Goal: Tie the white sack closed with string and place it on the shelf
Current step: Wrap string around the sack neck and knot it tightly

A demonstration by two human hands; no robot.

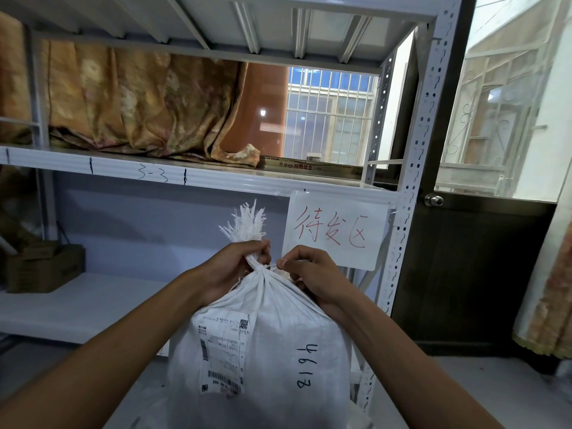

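Hands (272, 270) apparently gripping sack (263, 351) neck

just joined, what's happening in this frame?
A person is tying off a white sack in front of a metal shelf. The left hand grips the gathered neck just below the frayed top, and the right hand pinches at the knot point. The sack is cinched but not on the shelf yet.

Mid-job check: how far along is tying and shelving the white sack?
Done: the white sack's mouth is gathered into a cinched neck. In hand: the left hand pinches the neck while the right hand works at the tie; the string itself is hard to make out. Left: finishing the knot and putting the sack on the shelf.
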